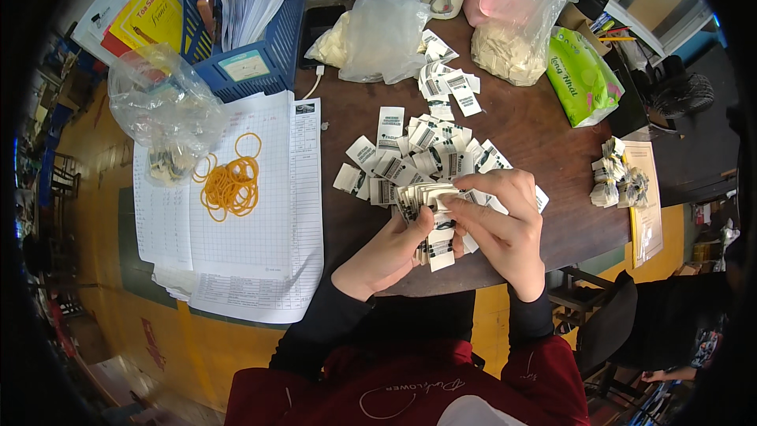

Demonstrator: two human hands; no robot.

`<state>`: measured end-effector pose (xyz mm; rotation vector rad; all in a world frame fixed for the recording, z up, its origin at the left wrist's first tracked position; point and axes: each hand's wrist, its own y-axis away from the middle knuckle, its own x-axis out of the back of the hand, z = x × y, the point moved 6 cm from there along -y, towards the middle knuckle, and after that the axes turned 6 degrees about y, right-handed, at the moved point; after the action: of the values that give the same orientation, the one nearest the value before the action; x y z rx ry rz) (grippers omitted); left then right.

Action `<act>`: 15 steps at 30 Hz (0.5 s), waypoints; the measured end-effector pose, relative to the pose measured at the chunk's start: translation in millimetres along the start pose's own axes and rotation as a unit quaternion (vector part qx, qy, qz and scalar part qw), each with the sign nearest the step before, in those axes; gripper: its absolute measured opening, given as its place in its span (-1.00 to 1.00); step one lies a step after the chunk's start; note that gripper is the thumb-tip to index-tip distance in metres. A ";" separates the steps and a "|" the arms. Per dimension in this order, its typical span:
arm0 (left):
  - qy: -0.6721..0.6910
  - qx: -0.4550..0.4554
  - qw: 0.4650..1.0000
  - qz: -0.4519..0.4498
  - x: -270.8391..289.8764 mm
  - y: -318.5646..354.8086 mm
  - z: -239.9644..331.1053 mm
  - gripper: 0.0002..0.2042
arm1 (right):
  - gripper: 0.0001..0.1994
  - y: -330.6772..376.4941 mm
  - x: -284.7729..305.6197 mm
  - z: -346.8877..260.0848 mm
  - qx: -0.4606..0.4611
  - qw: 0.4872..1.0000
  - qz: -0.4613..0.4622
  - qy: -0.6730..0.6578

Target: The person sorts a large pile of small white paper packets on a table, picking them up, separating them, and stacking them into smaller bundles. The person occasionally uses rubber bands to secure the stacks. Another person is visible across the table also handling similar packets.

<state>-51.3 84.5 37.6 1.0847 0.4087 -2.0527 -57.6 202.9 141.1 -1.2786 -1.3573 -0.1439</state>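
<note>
Your left hand [392, 252]: palm up at the near edge of the round brown table [544, 142], fingers curled under a fanned stack of small white labels [430, 217], thumb pressed on top of it.

Your right hand [505, 225]: laid over the same stack from the right, fingers bent, thumb and forefinger pinching the upper labels. Both hands touch the stack and each other.

Loose labels [418, 154]: a scattered heap of the same white printed slips, just beyond your hands, some overlapping your stack's far edge.

Second heap of labels [448, 79]: further beyond, near a crumpled clear bag [382, 35].

Bundled labels [619, 181]: several tied packs well to the right of your right hand, resting partly on a sheet of paper [650, 213].

Yellow rubber bands [230, 183]: a loose pile to the left of your left hand, lying on a stack of printed forms [260, 252].

Clear plastic bag [162, 106]: beyond the rubber bands, a few dark-and-white pieces inside.

Blue basket [256, 55]: far left beyond your hands, papers standing in it.

Bag of pale slips [512, 39]: clear, full, far beyond your right hand.

Green packet [583, 75]: just to the right of that bag.
</note>
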 end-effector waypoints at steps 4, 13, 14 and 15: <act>-0.015 0.016 1.000 0.005 0.6 0.4 -0.6 -0.39 | -0.76 1.5 2.6 -1.2 0.022 0.999 0.027 0.014; -0.036 0.000 0.999 0.002 -0.5 0.0 -1.6 -0.42 | -0.85 0.2 3.5 4.9 -0.060 0.995 -0.004 -0.081; -0.039 0.002 0.999 -0.011 -0.9 0.5 -1.8 -0.42 | -0.86 -0.9 5.7 4.9 -0.065 0.993 -0.006 -0.095; -0.042 0.005 0.999 -0.025 -1.3 1.0 -2.3 -0.43 | -0.84 -2.1 6.1 5.0 -0.072 0.991 -0.026 -0.106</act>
<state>-48.8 85.9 37.3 0.9983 0.3874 -2.1382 -60.4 209.1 145.5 -1.4101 -1.5858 -0.1460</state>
